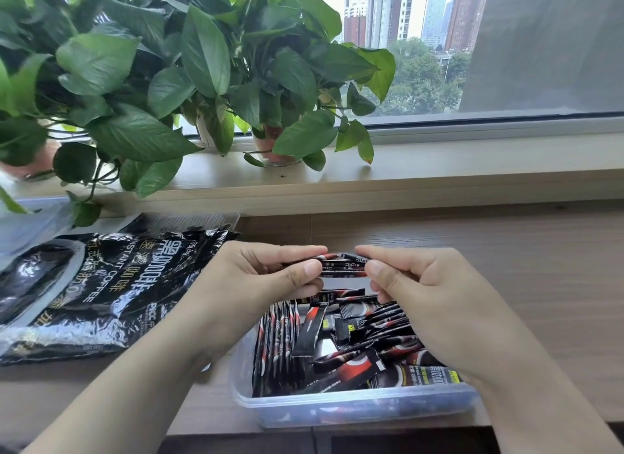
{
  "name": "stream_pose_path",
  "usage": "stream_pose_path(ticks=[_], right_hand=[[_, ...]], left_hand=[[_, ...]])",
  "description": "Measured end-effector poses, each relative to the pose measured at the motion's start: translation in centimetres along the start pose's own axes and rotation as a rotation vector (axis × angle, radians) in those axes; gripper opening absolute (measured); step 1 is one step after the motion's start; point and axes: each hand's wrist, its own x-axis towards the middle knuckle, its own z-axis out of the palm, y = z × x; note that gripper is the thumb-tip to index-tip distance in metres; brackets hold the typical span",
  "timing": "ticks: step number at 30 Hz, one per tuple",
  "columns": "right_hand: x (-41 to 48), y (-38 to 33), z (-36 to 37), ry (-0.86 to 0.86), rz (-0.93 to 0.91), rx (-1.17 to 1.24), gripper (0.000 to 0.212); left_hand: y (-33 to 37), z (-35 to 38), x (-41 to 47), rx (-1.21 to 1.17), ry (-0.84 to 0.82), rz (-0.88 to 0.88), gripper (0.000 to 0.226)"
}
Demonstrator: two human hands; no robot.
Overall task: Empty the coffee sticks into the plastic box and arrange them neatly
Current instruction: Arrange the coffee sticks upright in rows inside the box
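Head view: left hand and right hand each pinch an end of a stick bundle just above the box, likely squaring it for the upright row at its left; bag lies flat leftward on counter.

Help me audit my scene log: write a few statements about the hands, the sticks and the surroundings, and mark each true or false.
1. The left hand and right hand pinch a bundle of coffee sticks above the plastic box. True.
2. The plastic box is empty. False: it holds many sticks, with an upright row at its left and loose sticks beside it.
3. The coffee bag lies left of the box. True.
4. The potted plants stand inside the box. False: they stand on the windowsill.
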Motion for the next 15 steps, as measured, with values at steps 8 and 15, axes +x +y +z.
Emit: stream_pose_path(ticks=[8, 15], right_hand=[[-0.13, -0.33, -0.32, -0.050, 0.018, -0.041, 0.019], [-0.19, -0.80, -0.31, -0.036, 0.075, 0.068, 0.016]], left_hand=[[0.05, -0.13, 0.13, -0.081, 0.009, -0.044, 0.024], [0.37, -0.09, 0.26, -0.080, 0.011, -0.085, 0.021]])
